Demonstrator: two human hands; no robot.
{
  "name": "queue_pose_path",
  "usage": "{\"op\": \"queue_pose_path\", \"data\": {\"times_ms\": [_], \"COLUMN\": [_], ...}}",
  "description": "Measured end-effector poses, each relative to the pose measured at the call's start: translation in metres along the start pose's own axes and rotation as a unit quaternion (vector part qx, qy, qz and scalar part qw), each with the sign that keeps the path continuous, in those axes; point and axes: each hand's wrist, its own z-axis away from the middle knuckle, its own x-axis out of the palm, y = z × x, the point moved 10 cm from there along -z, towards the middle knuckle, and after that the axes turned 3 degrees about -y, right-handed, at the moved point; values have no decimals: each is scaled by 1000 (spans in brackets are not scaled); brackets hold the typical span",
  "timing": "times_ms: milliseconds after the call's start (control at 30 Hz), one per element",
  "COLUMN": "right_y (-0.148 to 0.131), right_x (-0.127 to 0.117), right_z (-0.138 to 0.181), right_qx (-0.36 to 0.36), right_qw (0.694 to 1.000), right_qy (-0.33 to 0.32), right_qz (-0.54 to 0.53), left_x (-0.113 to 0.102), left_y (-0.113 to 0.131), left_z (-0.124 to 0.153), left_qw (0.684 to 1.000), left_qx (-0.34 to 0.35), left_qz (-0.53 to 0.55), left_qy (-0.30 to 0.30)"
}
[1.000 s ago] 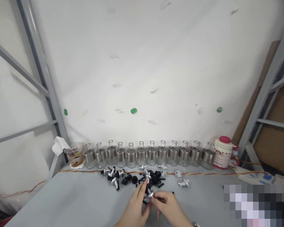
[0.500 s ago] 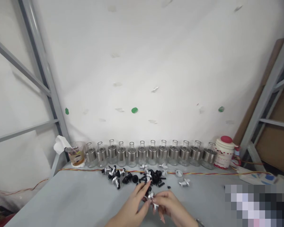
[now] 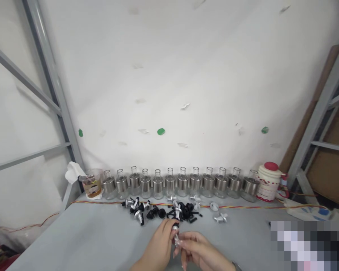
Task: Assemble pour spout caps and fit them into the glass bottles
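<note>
Low in the centre, my left hand [image 3: 158, 242] is closed around the black end of a small silver-and-black bottle pourer [image 3: 175, 228]. From the right, my right hand [image 3: 199, 246] pinches the pourer's silver lower part between thumb and fingers. The pourer is partly hidden by my fingers. Just beyond my hands lies a loose group of black stoppers [image 3: 162, 213] and small black tubes [image 3: 193, 220]. Several assembled silver-and-black pourers [image 3: 139, 216] lie to the left of that group. A bare silver spout piece [image 3: 220, 218] rests to the right.
Several glass bottles [image 3: 182, 181] with metal sleeves stand in a row against the wall. A cup [image 3: 92, 186] stands at the row's left end and a white jar with a red lid [image 3: 267, 182] at its right. A twisted red-yellow wire [image 3: 237, 207] crosses the grey table [image 3: 81, 233].
My left fingers have curled in around the pourer's black end, and the pourer has shifted slightly left. My right hand has moved left and a little lower, keeping its pinch.
</note>
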Motion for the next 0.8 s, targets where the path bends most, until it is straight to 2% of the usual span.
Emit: {"op": "queue_pose_path", "data": {"times_ms": [133,267,433,600,800], "right_y": [-1,-2,-2,7,6], "right_x": [0,-8,-22,-26,-26], "right_z": [-2,-4,-7,-12,-14], "right_qx": [-6,-25,-48,-36,-58], "right_qw": [999,993,977,977,980], "right_qy": [-9,-21,23,39,34], "right_qz": [33,117,207,207,189], "left_x": [-1,0,2,2,2], "left_y": [-4,-11,6,17,10], "left_z": [2,4,5,3,1], "left_qw": [1000,999,999,998,997], "left_qx": [-13,-28,47,56,30], "left_qz": [11,31,19,-3,-57], "left_qy": [18,21,1,-20,-39]}}
